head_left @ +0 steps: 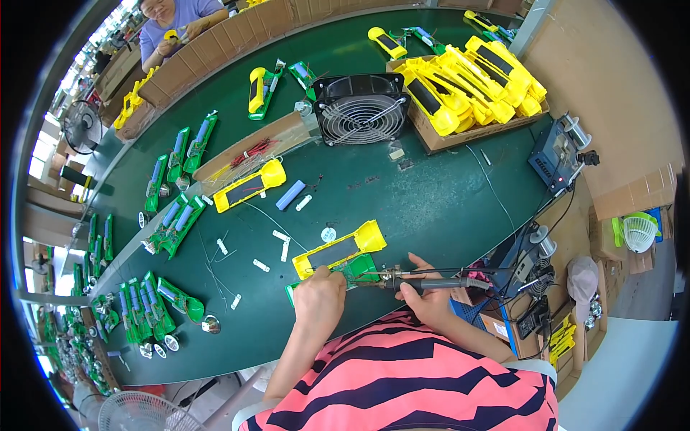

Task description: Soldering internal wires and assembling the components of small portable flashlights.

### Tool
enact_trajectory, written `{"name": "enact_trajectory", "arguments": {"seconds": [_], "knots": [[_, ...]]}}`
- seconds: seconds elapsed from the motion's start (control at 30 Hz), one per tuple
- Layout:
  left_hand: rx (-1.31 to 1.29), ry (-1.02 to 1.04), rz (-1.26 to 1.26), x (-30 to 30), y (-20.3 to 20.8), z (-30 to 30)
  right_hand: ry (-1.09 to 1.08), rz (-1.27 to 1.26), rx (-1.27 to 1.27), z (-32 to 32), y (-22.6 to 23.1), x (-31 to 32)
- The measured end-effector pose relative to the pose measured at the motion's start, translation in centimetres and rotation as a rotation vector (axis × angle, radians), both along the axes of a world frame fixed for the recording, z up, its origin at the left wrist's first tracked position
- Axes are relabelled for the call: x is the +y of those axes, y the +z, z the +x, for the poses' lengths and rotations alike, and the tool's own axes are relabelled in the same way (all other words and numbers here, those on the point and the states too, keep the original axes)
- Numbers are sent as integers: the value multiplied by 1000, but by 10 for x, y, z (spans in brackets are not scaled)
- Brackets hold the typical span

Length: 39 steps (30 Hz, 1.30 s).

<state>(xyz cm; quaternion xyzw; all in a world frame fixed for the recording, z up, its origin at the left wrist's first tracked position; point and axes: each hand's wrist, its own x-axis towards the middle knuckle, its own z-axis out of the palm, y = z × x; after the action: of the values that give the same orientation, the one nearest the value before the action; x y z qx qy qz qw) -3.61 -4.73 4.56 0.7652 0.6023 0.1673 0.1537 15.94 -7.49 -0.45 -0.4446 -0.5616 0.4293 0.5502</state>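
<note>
At near edge of green bench (pixel 445 201), gripping soldering iron (pixel 454 283) in right hand (pixel 429 296), tip at green shell (pixel 363 267). Pinching narrow with left hand (pixel 320 302) over same shell, can't tell on what. Just beyond, against yellow housing (pixel 341 250). Farther: past blue cylinder (pixel 290 195) to black fan (pixel 359 115), beside carton (pixel 467 138) of yellow housings (pixel 471 82).

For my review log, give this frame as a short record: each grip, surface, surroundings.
Left grip: at a yellow plastic casing with black panel and a green plastic casing; exact hold hidden
Right grip: closed around a grey-handled soldering iron, tip end toward the green casing
Surface: dark green tabletop
Far side: black square fan with round metal guard
Upper right: brown cardboard box of yellow casings
Across: person in purple top
</note>
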Motion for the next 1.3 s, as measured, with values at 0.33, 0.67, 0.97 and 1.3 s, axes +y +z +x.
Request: {"name": "enact_trajectory", "arguments": {"seconds": [0.33, 0.67, 0.97, 1.3], "knots": [[24, -4, 8, 0, 1, 1, -14, 98, -49, -5, -4, 2], [43, 10, 6, -1, 0, 3, -98, -204, 295, -4, 4, -1], [-2, -26, 112, 0, 3, 2, -153, -204, 319, 6, 5, -1], [61, 218, 24, 26, -26, -53, -277, -20, 227, 41, -3, 11]]}}
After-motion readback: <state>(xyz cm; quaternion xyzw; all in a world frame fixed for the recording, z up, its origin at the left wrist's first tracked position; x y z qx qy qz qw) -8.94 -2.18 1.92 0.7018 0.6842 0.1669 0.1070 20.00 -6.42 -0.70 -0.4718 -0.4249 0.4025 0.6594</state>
